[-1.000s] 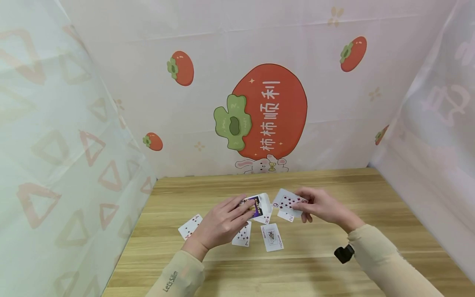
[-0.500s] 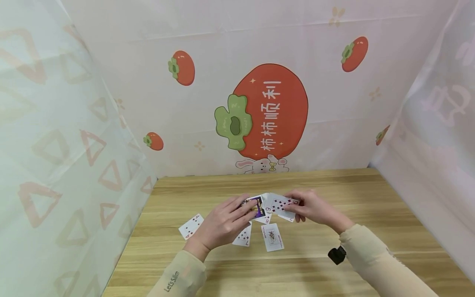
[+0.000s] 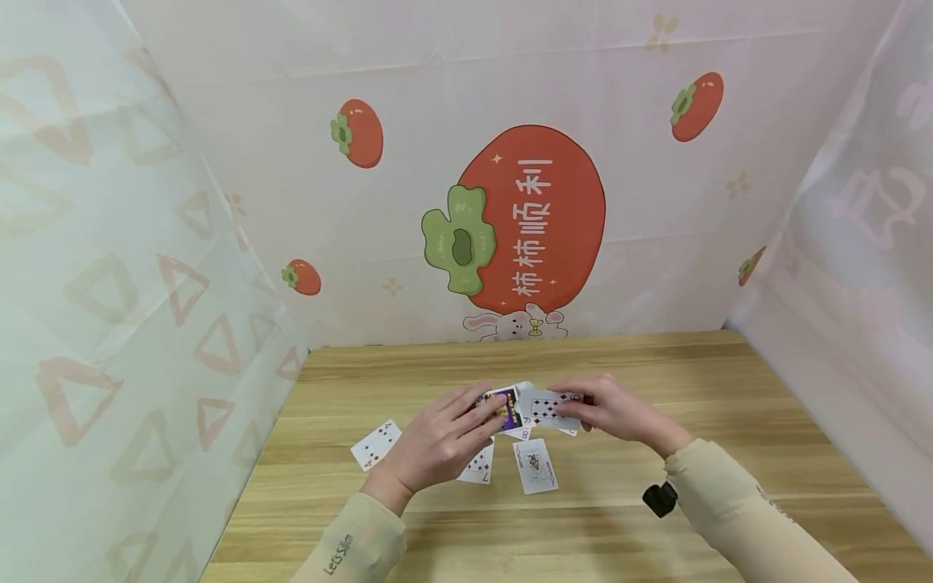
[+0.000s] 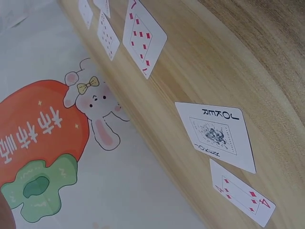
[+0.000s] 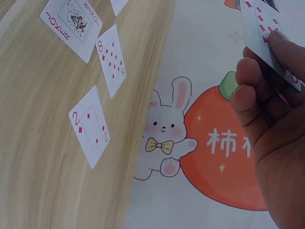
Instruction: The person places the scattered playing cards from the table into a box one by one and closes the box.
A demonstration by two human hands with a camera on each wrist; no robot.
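In the head view my left hand (image 3: 445, 437) holds a purple-and-yellow playing card box (image 3: 514, 407), fingers across its face and the white flap end toward the right. My right hand (image 3: 612, 411) pinches a nine of diamonds (image 3: 541, 407) between thumb and fingers. The card's left end overlaps the box's open end. Seen from the right wrist, the thumb lies on the card's face (image 5: 256, 29), with fingers curled behind it. Both hands are above the table, over the eight of diamonds (image 5: 112, 59) and the two of diamonds (image 5: 89, 128).
More cards lie face up on the wooden table (image 3: 612, 518): a four of diamonds (image 3: 375, 445), a seven of diamonds (image 3: 477, 466), a coloured joker (image 3: 535, 466) and a black-and-white joker (image 4: 214, 136). Patterned cloth (image 3: 364, 243) stands behind and at both sides.
My right hand has moved left with the nine of diamonds, bringing the card level with the box and up to its open end. The left hand and box have barely moved.
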